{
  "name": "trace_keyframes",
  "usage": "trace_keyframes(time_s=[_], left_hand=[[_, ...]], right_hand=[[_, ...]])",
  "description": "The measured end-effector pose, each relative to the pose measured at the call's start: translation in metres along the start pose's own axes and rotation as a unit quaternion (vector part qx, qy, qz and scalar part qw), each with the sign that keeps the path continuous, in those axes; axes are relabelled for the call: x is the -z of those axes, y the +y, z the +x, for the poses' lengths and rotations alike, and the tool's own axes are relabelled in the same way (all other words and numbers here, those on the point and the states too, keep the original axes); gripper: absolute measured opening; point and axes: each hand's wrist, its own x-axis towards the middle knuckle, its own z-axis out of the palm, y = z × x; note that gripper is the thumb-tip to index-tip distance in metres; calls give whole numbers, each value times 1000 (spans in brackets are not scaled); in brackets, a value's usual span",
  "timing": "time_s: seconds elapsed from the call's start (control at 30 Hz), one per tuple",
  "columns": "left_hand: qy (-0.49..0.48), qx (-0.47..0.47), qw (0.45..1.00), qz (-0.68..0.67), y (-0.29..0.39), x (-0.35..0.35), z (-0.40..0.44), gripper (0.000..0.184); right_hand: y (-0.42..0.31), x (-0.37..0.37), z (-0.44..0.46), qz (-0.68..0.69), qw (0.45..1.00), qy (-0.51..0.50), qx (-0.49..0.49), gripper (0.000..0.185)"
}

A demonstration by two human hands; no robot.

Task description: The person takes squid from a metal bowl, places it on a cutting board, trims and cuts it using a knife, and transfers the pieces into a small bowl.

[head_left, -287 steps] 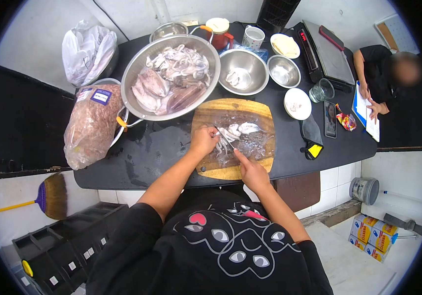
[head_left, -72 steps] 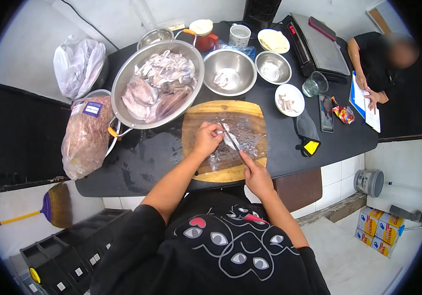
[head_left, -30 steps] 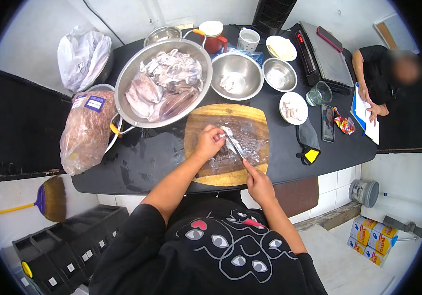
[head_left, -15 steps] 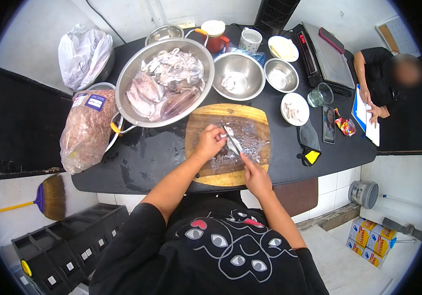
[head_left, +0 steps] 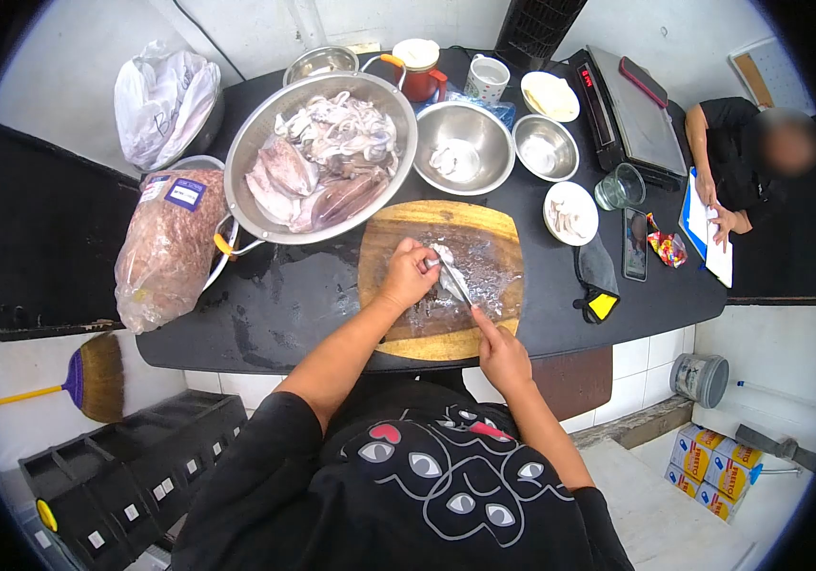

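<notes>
A wooden cutting board (head_left: pixel 486 225) lies on the black table in front of me, its middle wet and smeared with whitish scraps. My left hand (head_left: pixel 411 273) is closed in a pinch on a small pale piece of squid (head_left: pixel 445 253) at the board's centre. The fingers partly hide that piece. My right hand (head_left: pixel 501 352) grips the handle of a knife (head_left: pixel 457 287), whose blade slants up and left across the squid, close to my left fingertips. Beyond the board stands a large steel pot (head_left: pixel 236 205) holding squid bodies and tentacles (head_left: pixel 336 133).
Steel bowls (head_left: pixel 493 176) and a white bowl of pale strips (head_left: pixel 570 215) stand beyond the board. A bagged pinkish mass (head_left: pixel 175 252) sits left. Phone (head_left: pixel 635 246), glass (head_left: pixel 621 187), mask (head_left: pixel 597 271) and scale (head_left: pixel 631 124) are right. Another person (head_left: pixel 733 157) rests hands on papers.
My right hand has drawn slightly toward me and to the right with the knife. The left hand stays almost in place. The phone's screen has gone from a lit picture to dark.
</notes>
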Motion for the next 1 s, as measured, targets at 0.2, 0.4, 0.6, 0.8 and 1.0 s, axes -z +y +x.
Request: trace_keyframes(time_s=[0.2,0.4,0.6,0.8,1.0], left_hand=[[1,-10,1000,-1,-1,0,1,16],[12,-3,1000,10,2,-1,1,17],[17,-2,1000,4,0,-2,0,17],[8,-1,1000,8,0,-1,0,17],[4,11,1000,-2,3,1,-1,18]], right_hand=[[-12,-12,34,-15,1000,10,7,53],[0,-10,15,5,1000,11,15,51],[4,-15,15,2,1000,12,26,51],[-6,-23,38,-25,999,24,26,52],[-2,-9,11,-22,1000,4,13,53]])
